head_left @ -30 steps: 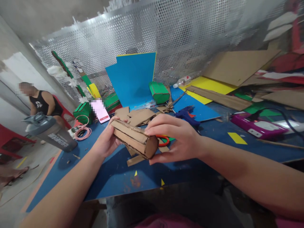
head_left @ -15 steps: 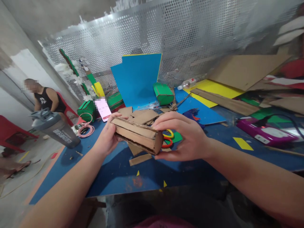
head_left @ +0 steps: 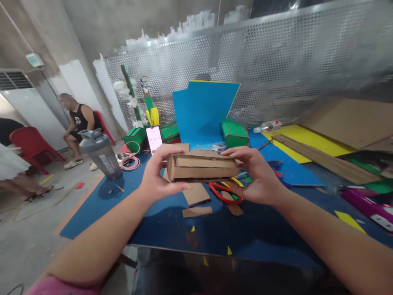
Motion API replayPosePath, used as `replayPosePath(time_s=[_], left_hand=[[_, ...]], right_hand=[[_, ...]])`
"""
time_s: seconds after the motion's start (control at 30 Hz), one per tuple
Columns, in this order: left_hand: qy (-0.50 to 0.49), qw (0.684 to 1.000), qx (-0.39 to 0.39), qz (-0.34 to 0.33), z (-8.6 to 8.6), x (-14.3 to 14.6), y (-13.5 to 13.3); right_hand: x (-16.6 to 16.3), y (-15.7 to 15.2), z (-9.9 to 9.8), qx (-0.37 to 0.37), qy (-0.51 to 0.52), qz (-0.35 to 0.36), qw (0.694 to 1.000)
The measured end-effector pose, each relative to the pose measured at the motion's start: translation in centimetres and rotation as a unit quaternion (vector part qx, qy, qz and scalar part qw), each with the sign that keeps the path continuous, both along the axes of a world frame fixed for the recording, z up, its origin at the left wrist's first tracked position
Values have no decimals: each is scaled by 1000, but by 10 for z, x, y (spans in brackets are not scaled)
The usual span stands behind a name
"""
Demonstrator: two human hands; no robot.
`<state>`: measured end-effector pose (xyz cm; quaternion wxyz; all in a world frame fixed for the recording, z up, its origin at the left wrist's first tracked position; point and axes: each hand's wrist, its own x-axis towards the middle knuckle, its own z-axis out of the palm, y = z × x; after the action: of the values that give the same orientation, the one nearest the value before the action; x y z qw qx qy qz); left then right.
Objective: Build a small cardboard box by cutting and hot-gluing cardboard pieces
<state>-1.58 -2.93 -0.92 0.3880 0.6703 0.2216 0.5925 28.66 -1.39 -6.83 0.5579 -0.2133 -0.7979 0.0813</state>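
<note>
Both hands hold a long brown cardboard box (head_left: 202, 167) level above the blue table (head_left: 147, 221). My left hand (head_left: 158, 176) is closed round its left end, thumb underneath. Closed on the right end is my right hand (head_left: 258, 176), fingers on top. Just below the box lie red-handled scissors (head_left: 221, 193) and several loose cardboard scraps (head_left: 196, 196).
A grey shaker bottle (head_left: 100, 153), a pink cable coil (head_left: 129, 161) and a phone (head_left: 154, 138) stand at the left. Blue sheets (head_left: 205, 110), green boxes (head_left: 233, 133), yellow sheets (head_left: 303, 139) and cardboard (head_left: 350, 119) fill the back. A person sits far left on a red chair (head_left: 29, 143).
I have turned the cardboard box from slanting with its end toward me to level and side-on, and raised it. The camera view has tilted up and shifted left.
</note>
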Motion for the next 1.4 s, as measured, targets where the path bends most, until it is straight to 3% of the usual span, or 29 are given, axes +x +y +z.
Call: replayPosePath(time_s=[0.27,0.6,0.8,0.93,1.13,1.23,1.4], left_hand=[[85,988,112,62,-1,3,-11],[94,977,183,55,5,4,-13],[112,933,328,93,-6,2,9],[102,936,322,98,-10,-3,26],[169,930,326,28,-16,-19,63],[247,918,308,47,-18,-26,70],[285,897,327,90,-16,-27,70]], right_hand=[[-13,5,-14,-37,11,32,999],[-14,3,-19,-50,31,61,996],[-13,-2,-16,-87,35,41,995],[-11,-8,-4,-56,45,31,997],[-5,-17,18,33,35,3,999],[-3,-17,24,56,-7,-10,998],[-3,-20,31,91,-43,-13,995]])
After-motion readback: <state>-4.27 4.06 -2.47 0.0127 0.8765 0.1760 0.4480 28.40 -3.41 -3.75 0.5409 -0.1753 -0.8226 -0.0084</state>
